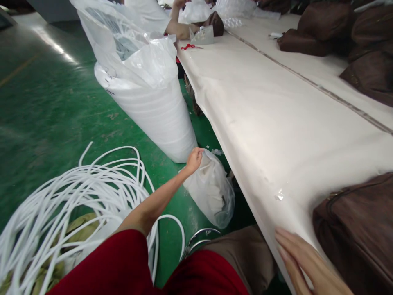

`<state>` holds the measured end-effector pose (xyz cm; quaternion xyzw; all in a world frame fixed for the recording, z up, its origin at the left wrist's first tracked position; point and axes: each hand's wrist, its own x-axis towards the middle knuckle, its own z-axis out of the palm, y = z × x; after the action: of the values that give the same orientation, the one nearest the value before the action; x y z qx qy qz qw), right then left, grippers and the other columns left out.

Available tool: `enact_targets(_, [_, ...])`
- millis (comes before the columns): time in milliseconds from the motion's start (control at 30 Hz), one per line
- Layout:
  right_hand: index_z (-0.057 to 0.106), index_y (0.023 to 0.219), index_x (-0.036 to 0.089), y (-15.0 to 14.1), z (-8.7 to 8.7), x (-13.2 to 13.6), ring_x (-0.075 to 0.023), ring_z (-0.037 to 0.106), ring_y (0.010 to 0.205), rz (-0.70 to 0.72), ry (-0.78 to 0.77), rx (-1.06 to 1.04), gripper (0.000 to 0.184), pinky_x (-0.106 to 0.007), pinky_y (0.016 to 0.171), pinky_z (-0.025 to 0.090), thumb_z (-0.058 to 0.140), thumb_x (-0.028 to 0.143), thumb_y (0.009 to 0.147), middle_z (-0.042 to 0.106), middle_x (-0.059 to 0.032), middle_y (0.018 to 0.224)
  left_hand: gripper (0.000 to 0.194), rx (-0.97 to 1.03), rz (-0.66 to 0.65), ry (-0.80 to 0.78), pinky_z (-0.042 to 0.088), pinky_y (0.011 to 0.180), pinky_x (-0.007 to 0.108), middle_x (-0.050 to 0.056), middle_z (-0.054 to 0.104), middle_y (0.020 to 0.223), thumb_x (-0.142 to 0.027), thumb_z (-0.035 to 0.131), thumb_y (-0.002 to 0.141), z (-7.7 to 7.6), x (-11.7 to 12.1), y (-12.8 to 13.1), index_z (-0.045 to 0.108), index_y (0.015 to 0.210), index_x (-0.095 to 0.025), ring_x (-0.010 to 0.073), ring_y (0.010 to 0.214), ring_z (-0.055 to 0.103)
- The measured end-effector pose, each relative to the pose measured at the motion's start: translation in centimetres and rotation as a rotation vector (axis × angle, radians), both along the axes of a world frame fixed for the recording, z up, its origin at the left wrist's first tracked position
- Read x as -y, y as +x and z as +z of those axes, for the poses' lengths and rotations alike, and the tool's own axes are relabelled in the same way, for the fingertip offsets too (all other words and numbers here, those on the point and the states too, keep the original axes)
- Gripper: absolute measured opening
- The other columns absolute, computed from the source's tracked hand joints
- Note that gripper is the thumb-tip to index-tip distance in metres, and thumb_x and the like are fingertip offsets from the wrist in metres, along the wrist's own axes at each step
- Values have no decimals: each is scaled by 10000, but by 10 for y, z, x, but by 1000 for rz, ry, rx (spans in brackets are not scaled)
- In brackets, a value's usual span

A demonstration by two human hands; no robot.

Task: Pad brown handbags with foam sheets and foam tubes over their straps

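Note:
Down beside the table, my left hand (195, 159) is closed on the gathered top of a translucent plastic bag (215, 192). Pale pieces show through the bag, and it sits low near the green floor; what the pieces are I cannot make out. Flat on the edge of the table (245, 110) rests my right hand (302, 258), its fingers stretched out and holding nothing. Close to the right hand lies a dark brown leather bag (356, 225).
A tall white sack (147, 98) leans beside the table. Coils of white tubing (101, 192) cover the floor at left. Brown bags (325, 24) are piled at the far right. Another person's arm (181, 28) rests at the far end near red scissors (190, 47).

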<state>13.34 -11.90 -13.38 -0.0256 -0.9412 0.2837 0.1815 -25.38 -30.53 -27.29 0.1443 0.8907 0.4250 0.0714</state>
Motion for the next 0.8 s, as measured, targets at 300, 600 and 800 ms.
enact_targets(300, [685,1142,174,-174,-45,75,-200,637,1111,133,-450,335,314,-339,1015,466,433,189,957,684,-94,1189,339,-33,-99,318,332,456,175,-59,494,563,-360,578,857,144,55,37,681,1086,-132,68,445,376])
enact_targets(600, [684,1143,202,-176,5,88,-284,676,1006,460,-71,737,299,-401,875,483,493,236,916,731,-121,1025,333,-4,-105,513,210,390,151,-87,354,548,-244,806,678,221,82,88,727,993,-171,26,414,270])
enact_targets(800, [573,1303,123,-203,8,100,-245,606,1148,230,-432,546,391,-370,967,455,411,273,981,651,-154,1245,345,-47,-195,552,298,405,131,-82,449,551,-177,809,646,249,79,96,741,984,-189,25,422,349])
